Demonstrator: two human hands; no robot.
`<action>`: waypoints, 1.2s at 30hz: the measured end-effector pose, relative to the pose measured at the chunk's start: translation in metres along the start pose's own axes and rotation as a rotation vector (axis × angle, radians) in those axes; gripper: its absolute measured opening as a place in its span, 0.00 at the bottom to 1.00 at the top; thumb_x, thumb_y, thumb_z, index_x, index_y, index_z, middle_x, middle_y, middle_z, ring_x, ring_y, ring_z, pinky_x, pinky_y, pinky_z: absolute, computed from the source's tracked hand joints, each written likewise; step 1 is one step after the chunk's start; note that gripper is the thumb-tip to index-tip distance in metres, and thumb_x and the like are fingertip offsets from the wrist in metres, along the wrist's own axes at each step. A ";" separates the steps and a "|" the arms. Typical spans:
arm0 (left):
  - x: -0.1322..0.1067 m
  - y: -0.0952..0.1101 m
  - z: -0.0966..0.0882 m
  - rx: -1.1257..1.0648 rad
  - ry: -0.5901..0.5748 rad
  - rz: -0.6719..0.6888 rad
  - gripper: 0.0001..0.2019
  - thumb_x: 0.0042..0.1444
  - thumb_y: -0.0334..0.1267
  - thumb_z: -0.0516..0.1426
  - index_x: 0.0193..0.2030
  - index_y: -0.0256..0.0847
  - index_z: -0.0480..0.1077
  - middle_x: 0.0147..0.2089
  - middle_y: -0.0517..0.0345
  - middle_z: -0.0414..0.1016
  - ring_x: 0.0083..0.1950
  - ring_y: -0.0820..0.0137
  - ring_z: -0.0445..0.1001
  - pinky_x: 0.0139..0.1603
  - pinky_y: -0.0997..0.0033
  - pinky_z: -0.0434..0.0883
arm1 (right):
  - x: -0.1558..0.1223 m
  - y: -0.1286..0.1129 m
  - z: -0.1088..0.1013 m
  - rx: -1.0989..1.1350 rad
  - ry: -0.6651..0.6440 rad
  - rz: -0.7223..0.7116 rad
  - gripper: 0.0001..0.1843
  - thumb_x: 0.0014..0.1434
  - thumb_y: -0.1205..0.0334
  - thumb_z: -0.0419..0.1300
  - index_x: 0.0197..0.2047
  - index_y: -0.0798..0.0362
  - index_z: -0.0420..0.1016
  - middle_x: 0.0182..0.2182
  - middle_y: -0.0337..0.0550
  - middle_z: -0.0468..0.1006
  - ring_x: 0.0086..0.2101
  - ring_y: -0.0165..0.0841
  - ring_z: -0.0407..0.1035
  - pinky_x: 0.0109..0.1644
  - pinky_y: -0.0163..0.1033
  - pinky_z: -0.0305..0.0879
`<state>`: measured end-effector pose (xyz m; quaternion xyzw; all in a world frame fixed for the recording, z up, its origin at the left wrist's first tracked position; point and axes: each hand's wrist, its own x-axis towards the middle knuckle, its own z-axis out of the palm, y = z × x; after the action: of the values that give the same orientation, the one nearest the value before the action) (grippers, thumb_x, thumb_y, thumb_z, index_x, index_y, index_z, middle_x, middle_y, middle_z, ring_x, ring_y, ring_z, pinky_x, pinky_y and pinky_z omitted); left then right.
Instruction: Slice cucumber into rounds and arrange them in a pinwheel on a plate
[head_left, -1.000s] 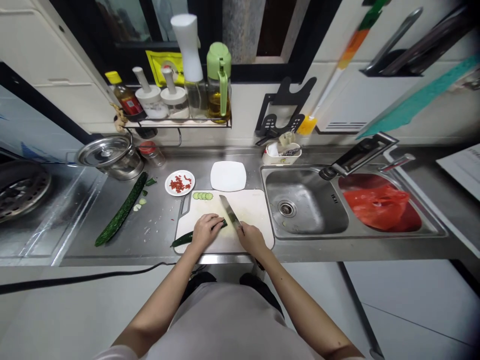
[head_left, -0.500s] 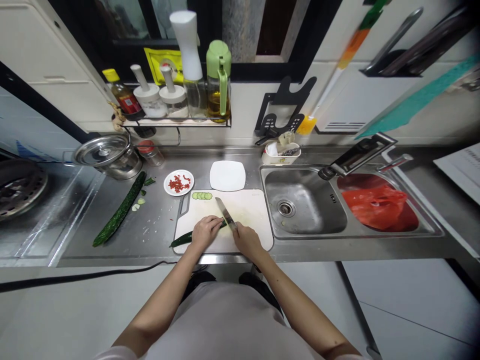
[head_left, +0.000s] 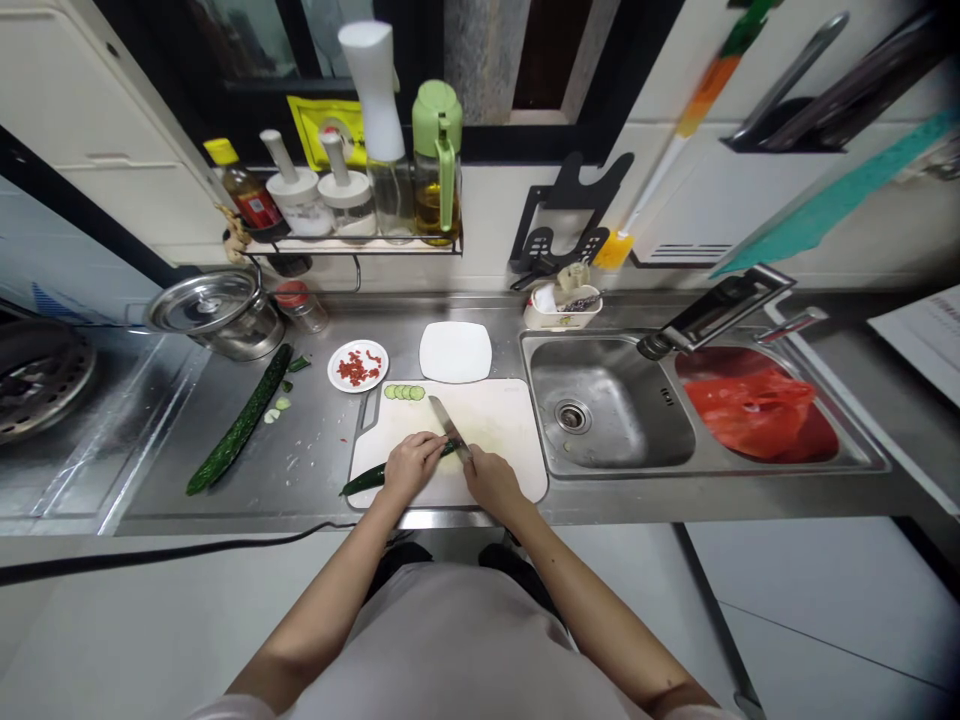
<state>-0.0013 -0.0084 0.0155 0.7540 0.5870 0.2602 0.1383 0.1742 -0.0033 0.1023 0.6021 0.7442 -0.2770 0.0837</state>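
A dark green cucumber (head_left: 365,480) lies slantwise on the white cutting board (head_left: 517,430). My left hand (head_left: 409,464) is closed over its middle, fingertips close to the cut end. In my right hand (head_left: 491,482) is a kitchen knife (head_left: 446,424), its blade against the cucumber's right end and pointing up and to the left. Several thin cucumber slices (head_left: 404,392) overlap in a row near the board's upper left corner. Part of the cucumber is hidden under my left hand.
Above the board are a white square plate (head_left: 455,352) and a small plate of chopped red pieces (head_left: 358,366). To the left lie a whole cucumber (head_left: 240,425) and garlic pieces (head_left: 277,408). A steel sink (head_left: 611,400) with a faucet (head_left: 712,312) borders the board's right side.
The knife and my right hand have shifted very slightly to the left along the cucumber. My left hand keeps its hold in nearly the same place.
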 end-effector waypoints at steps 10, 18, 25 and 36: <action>0.000 0.000 0.001 -0.003 -0.001 0.014 0.12 0.63 0.40 0.53 0.46 0.46 0.77 0.43 0.56 0.78 0.43 0.71 0.74 0.45 0.71 0.71 | 0.002 -0.002 0.005 -0.041 -0.026 0.008 0.15 0.66 0.65 0.42 0.51 0.56 0.65 0.40 0.54 0.77 0.42 0.39 0.73 0.42 0.39 0.61; -0.002 -0.002 0.004 0.012 0.010 0.022 0.12 0.64 0.41 0.52 0.46 0.46 0.76 0.44 0.56 0.78 0.44 0.70 0.74 0.46 0.71 0.71 | -0.004 -0.002 0.003 -0.080 -0.060 -0.011 0.16 0.65 0.66 0.43 0.51 0.57 0.67 0.41 0.54 0.78 0.42 0.41 0.73 0.41 0.39 0.62; -0.002 0.000 0.004 0.016 0.015 0.025 0.12 0.64 0.41 0.52 0.45 0.47 0.77 0.43 0.56 0.78 0.44 0.71 0.74 0.46 0.71 0.71 | -0.014 0.000 -0.001 -0.060 -0.113 0.020 0.17 0.64 0.67 0.44 0.51 0.57 0.68 0.41 0.56 0.78 0.42 0.41 0.73 0.40 0.39 0.61; -0.002 0.002 0.004 -0.001 0.034 0.020 0.12 0.64 0.41 0.51 0.44 0.47 0.77 0.43 0.57 0.78 0.44 0.71 0.73 0.46 0.71 0.71 | -0.023 0.005 0.000 -0.065 -0.144 0.045 0.16 0.63 0.67 0.46 0.51 0.57 0.68 0.41 0.55 0.78 0.43 0.41 0.73 0.39 0.38 0.60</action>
<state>0.0020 -0.0105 0.0128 0.7551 0.5817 0.2748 0.1262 0.1853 -0.0225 0.1114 0.5942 0.7311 -0.2933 0.1626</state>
